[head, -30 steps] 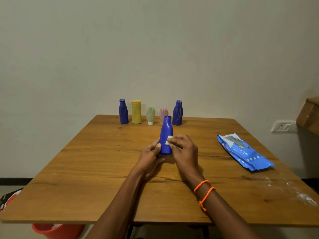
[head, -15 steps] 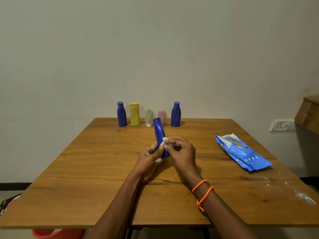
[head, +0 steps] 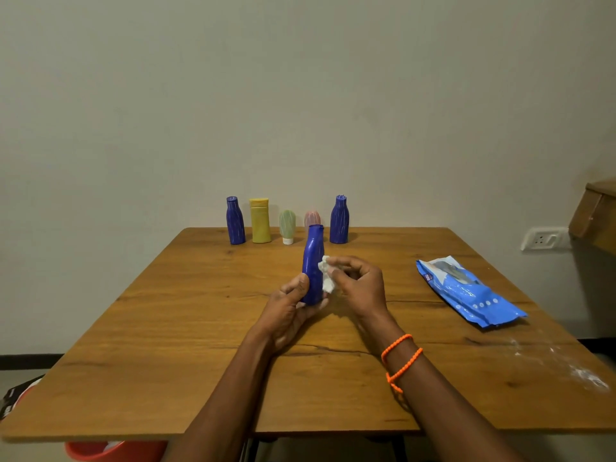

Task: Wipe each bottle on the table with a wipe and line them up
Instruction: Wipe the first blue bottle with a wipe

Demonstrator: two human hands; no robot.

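While gripped low by the left hand (head: 293, 303), the blue bottle (head: 313, 261) was wiped.
From the head view, a crumpled wipe (head: 326, 275) was pinched against its side by the right hand (head: 358, 286); light, stiff, likely slick plastic was judged best held round the base.

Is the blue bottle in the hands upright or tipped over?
Nearly upright: the blue bottle has its neck up, base gripped by the left hand.

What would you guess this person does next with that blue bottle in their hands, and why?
Probably another stroke of the wipe along the blue bottle. The left hand grips the bottle near its base, while the right hand pinches the crumpled wipe against its side. Five bottles already stand in a row at the table's far edge, so this one likely joins them afterwards.
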